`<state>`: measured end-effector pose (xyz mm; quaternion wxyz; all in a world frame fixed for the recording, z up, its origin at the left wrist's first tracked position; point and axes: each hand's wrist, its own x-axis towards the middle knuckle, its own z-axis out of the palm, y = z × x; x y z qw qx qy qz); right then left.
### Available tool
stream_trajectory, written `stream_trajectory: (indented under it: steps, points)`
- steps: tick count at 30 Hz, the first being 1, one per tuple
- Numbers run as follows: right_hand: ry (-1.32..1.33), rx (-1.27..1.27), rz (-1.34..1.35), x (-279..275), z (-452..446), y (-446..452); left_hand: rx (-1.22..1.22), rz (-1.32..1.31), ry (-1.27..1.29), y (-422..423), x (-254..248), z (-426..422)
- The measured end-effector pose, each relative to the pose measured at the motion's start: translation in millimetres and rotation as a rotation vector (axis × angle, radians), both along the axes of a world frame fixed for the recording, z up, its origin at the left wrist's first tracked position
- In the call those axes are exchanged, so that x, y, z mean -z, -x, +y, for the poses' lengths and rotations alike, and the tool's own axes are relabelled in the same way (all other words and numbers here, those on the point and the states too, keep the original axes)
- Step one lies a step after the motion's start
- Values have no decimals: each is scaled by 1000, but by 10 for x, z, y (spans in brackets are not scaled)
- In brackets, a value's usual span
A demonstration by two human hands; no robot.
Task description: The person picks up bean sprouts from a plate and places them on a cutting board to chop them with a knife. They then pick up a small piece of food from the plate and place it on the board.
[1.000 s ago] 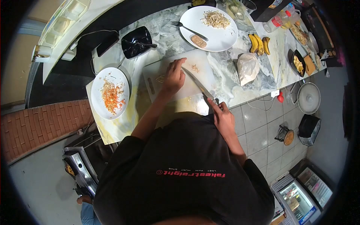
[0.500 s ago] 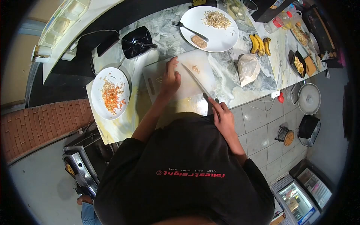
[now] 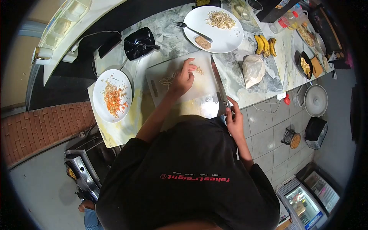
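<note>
Steel shows along the knife (image 3: 218,78), whose blade has swung away from its earlier slant across the board and now lies along the right edge of the white chopping board (image 3: 203,86), tip pointing away from the person. The right hand (image 3: 235,117) is wrapped around the handle, just off the near edge of the worktop (image 3: 232,80). Compared with half a second ago, the left hand (image 3: 184,78) has shifted rightward over the board, and more of the pale strands (image 3: 166,80) shows on its left. That hand's fingers are loosely bent; whether they pinch anything cannot be told. The hand and wrist hide part of the board and cover some of the strands, standing between them and the small chopped bits (image 3: 199,70). Left of the board sits a white plate (image 3: 99,104) of orange shreds (image 3: 114,100); beyond its far edge are a black dish (image 3: 132,37) and a large plate (image 3: 230,40) bearing sprouts (image 3: 221,20), a fork (image 3: 200,33) and a brownish lump (image 3: 202,42). A pale bag (image 3: 253,71) and bananas (image 3: 262,45) rest to the right. The chopped bits lie just beside the left fingertips, well apart from the right hand.
</note>
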<state>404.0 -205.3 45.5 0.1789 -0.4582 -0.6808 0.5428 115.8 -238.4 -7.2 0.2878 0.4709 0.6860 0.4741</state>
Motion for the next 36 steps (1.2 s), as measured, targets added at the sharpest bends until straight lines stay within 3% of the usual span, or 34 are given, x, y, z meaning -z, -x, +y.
stream_trajectory:
  steps: [6,8,22,24,31,33,34,36]
  points:
    - [-2,12,33,80,-21,-115,-67,-23,-135,-2,63,-16]
    - [115,49,-22,23,-1,-128,-84,-20,-126,5,38,-79]
    - [-52,104,-44,77,200,-344,-250,119,-110,-33,-181,-582]
    - [-227,48,-222,72,283,-334,-264,109,-92,-69,-201,-628]
    - [-561,-40,-268,307,535,-181,-254,170,-99,-160,-176,-815]
    - [-582,-28,-561,292,524,-80,-250,110,-50,-201,-187,-859]
    - [-725,-65,-615,280,528,-50,-247,110,-49,-196,-178,-854]
    - [-759,-71,-646,364,573,5,-230,146,-42,-215,-143,-886]
